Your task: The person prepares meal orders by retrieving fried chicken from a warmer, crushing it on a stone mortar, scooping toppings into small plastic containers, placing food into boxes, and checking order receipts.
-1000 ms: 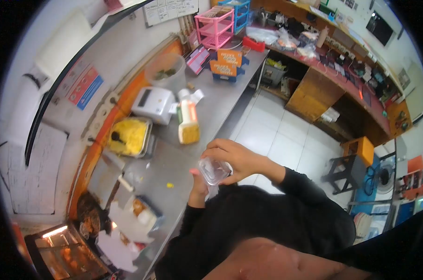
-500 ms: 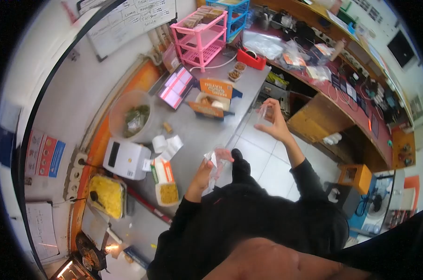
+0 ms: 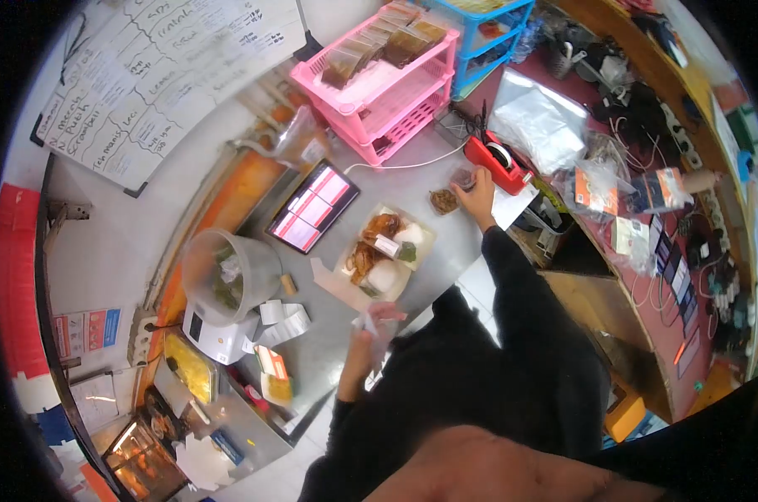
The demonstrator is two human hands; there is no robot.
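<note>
My left hand (image 3: 364, 351) holds thin clear plastic pieces (image 3: 379, 328) near the front edge of the metal counter (image 3: 312, 368). Farther off, my right hand (image 3: 477, 199) has its fingers on a small clear container (image 3: 462, 178). Whether a lid is in those fingers is too small to tell. Beside it stands a second small container (image 3: 443, 201) with brown contents. Between my hands lies an open box (image 3: 421, 255) with browned pieces of food, white mounds and something green.
A tablet (image 3: 314, 205), a pink rack (image 3: 387, 125) and a red tape dispenser (image 3: 494, 163) stand along the counter's back. At the left are a translucent tub (image 3: 257, 280), a white printer (image 3: 220, 335) and a yellow-filled tray (image 3: 191, 368).
My right hand has moved forward from over the floor to the small containers. My left hand still holds clear plastic. The view has shifted toward the racks, and the food box shows more fully.
</note>
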